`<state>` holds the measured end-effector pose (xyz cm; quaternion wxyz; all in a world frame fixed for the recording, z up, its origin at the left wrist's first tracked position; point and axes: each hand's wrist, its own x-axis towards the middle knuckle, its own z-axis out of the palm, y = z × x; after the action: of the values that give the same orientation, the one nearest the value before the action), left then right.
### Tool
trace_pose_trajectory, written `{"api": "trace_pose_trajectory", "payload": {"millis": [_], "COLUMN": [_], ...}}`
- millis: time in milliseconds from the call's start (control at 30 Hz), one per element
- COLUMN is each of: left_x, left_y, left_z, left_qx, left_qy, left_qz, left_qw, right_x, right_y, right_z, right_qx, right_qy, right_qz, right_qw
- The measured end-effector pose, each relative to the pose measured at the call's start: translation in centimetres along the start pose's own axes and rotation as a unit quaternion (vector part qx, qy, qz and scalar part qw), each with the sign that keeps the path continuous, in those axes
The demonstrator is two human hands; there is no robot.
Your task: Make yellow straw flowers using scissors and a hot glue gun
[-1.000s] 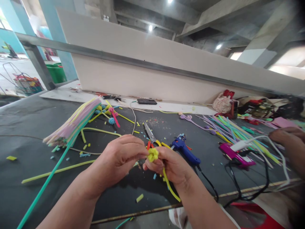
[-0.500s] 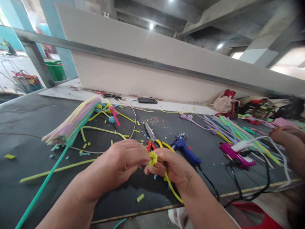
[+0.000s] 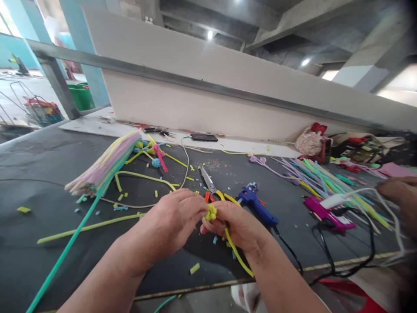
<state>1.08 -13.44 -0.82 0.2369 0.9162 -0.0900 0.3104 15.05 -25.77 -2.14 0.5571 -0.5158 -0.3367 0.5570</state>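
Note:
Both hands meet over the dark table. My left hand (image 3: 174, 219) is closed, its fingertips pinching one side of a small folded yellow chenille stem (image 3: 211, 212). On the other side, my right hand (image 3: 239, 224) is closed round the same piece, and a long yellow tail hangs below its palm. The inner fingertips are partly hidden. Just beyond the hands lie scissors (image 3: 207, 179) with blades pointing away. Right of them rests a blue glue gun (image 3: 259, 207). A thick bundle of pastel chenille stems (image 3: 104, 165) lies to the left.
Yellow and blue offcuts litter the table (image 3: 156, 282). A magenta power strip (image 3: 327, 213) with cables sits at right, before loose coloured stems (image 3: 321, 178). Another person's hand (image 3: 399, 193) is at the right edge. A phone (image 3: 204, 137) lies by the white board.
The whole view has shifted slightly, so things appear a little further right. My hands keep their grip on the yellow stem, with the folded part turned slightly between the fingers.

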Motion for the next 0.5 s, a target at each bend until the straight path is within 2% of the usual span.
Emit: {"api": "trace_pose_trajectory", "payload": {"millis": [133,300,400,500], "left_x": [0.5,0.8,0.9,1.0], "left_y": [0.1,0.5,0.7,0.8], "left_z": [0.7,1.2,1.2,0.9], "left_qx": [-0.002,-0.107,-0.131,-0.125], "left_qy": [0.049,0.128,0.118,0.094], "left_qz": [-0.070,-0.171,-0.164,-0.155], "left_qw": [0.996,0.971,0.971,0.976], "right_x": [0.2,0.1,-0.2,-0.5], "right_y": [0.1,-0.2,-0.5,-0.6], "right_z": [0.3,0.5,0.7,0.9], "right_qx": [-0.004,0.026,0.014,-0.023], "right_qy": [0.016,0.066,0.102,0.095], "right_qz": [-0.032,-0.089,-0.116,-0.109], "right_qw": [0.999,0.993,0.988,0.989]}}
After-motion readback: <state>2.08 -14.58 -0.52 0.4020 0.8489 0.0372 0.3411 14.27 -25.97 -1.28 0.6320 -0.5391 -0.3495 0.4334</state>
